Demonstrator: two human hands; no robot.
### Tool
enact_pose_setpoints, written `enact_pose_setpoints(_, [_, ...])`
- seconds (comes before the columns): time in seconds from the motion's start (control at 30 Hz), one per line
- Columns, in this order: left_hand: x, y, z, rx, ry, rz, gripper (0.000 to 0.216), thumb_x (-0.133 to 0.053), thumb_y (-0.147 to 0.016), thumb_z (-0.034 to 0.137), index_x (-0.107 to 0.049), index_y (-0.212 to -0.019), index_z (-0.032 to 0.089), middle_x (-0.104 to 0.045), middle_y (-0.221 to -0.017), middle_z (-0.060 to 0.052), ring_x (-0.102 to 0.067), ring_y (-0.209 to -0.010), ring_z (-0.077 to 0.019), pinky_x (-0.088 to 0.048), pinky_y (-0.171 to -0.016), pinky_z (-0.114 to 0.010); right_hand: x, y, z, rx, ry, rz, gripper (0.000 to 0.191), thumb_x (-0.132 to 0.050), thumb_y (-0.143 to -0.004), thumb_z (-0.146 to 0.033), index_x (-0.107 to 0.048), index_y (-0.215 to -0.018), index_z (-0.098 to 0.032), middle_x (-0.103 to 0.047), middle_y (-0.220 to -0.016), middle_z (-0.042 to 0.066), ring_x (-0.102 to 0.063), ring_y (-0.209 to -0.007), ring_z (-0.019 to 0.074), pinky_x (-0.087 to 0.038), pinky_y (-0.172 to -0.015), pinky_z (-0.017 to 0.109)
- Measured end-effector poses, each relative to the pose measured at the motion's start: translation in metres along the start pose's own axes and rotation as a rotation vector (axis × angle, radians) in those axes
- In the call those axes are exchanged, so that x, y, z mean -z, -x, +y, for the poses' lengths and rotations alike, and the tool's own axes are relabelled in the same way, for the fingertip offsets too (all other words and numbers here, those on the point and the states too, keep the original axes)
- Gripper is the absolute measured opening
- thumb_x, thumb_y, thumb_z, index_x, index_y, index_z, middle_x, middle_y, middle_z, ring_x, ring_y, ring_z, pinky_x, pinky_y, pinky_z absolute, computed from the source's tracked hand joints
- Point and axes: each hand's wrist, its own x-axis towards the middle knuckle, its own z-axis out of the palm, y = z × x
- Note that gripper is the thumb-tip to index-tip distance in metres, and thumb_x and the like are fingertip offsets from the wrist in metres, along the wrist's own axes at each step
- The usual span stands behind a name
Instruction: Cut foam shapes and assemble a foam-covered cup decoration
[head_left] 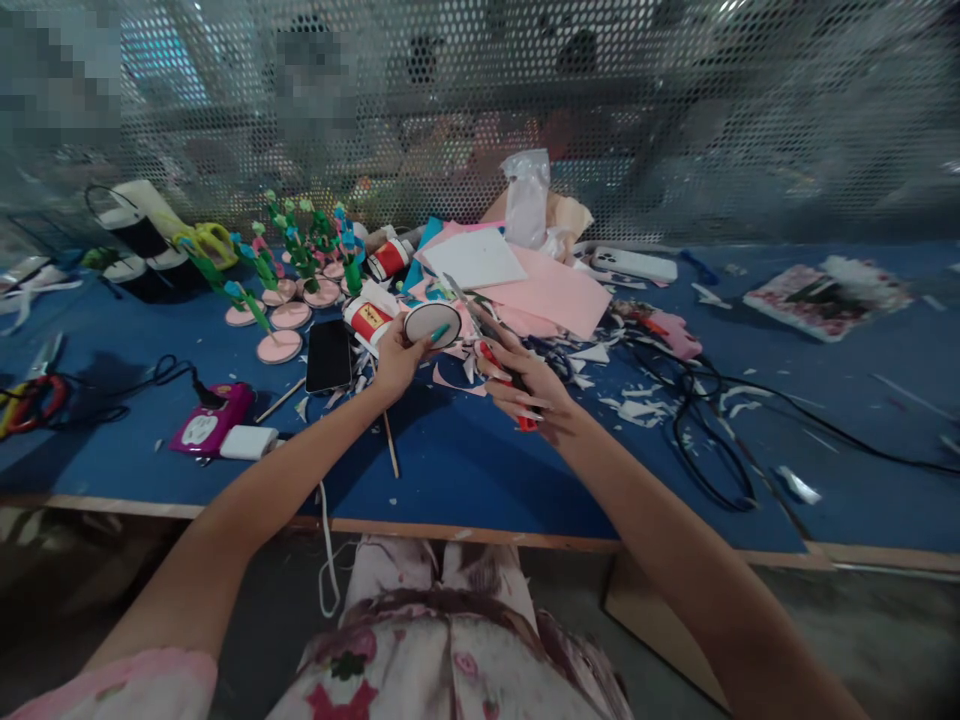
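Note:
Pinched between the thumb and fingers of my left hand (401, 362) is a round white disc (431, 325) with a dark rim, its face tilted up. My right hand (529, 383) is closed around red-handled scissors (491, 355), whose blades point up and left, just right of the disc. Whether the blades touch the disc I cannot tell. Behind my hands lie a white sheet (476, 257) and pink sheets (566, 295), with paper scraps around them. A red and white paper cup (367, 320) lies close to my left hand.
Green artificial flowers on round pink bases (279, 346) stand at the left. A black phone (328, 357), a purple power strip (214, 420) and other scissors (45, 385) lie on the blue table. Black cables (682, 430) and a pink glue gun (675, 333) are right. Perforated metal (450, 100) rises behind.

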Motion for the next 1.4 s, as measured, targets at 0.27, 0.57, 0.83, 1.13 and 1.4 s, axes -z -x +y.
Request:
enact_pose_setpoints(0.27, [0.005, -0.003, -0.001, -0.027, -0.019, -0.029, 0.043, -0.075, -0.062, 0.032, -0.052, -0.095, 0.017, -0.065, -0.093, -0.005, -0.065, -0.085, -0.0192, -0.058, -0.069, -0.031, -0.004, 0.001, 0.000, -0.030, 0.076, -0.029, 0.059, -0.031, -0.094, -0.018, -0.009, -0.144, -0.039, -0.035, -0.060, -0.011, -0.022, -0.027, 0.0016, -0.026, -0.022, 0.009])
enact_pose_setpoints(0.57, [0.007, -0.004, -0.003, -0.031, -0.015, -0.059, 0.044, -0.077, -0.059, 0.030, -0.053, -0.094, 0.017, -0.064, -0.092, -0.005, -0.065, -0.085, -0.0192, -0.057, -0.074, -0.033, -0.006, 0.002, 0.002, 0.000, 0.084, -0.027, 0.061, -0.032, -0.094, -0.017, -0.006, -0.145, -0.038, -0.039, -0.060, -0.010, -0.025, -0.027, 0.0014, -0.027, -0.022, 0.010])
enact_pose_setpoints(0.83, [0.005, -0.003, -0.004, -0.026, -0.054, -0.089, 0.041, -0.076, -0.060, 0.031, -0.053, -0.090, 0.015, -0.064, -0.085, -0.003, -0.064, -0.077, -0.0154, -0.056, -0.067, -0.027, -0.007, 0.002, 0.002, 0.007, 0.096, -0.021, 0.060, -0.034, -0.094, -0.018, -0.008, -0.145, -0.036, -0.040, -0.059, -0.010, -0.026, -0.027, 0.0013, -0.028, -0.022, 0.009])
enact_pose_setpoints(1.13, [0.004, -0.002, -0.002, -0.041, -0.055, -0.109, 0.040, -0.077, -0.058, 0.032, -0.053, -0.085, 0.015, -0.062, -0.080, -0.001, -0.061, -0.073, -0.0117, -0.055, -0.062, -0.021, -0.003, 0.001, 0.002, -0.021, 0.079, -0.027, 0.057, -0.031, -0.095, -0.018, -0.010, -0.144, -0.038, -0.035, -0.060, -0.010, -0.024, -0.028, 0.0010, -0.025, -0.023, 0.009])
enact_pose_setpoints(1.4, [0.003, -0.001, 0.001, -0.066, -0.091, -0.175, 0.037, -0.077, -0.058, 0.033, -0.052, -0.079, 0.015, -0.060, -0.076, -0.001, -0.060, -0.075, -0.0141, -0.056, -0.068, -0.027, 0.007, -0.001, 0.003, -0.046, 0.079, -0.080, 0.057, -0.032, -0.094, -0.018, -0.013, -0.143, -0.040, -0.038, -0.062, -0.009, -0.026, -0.029, 0.0013, -0.028, -0.024, 0.010])
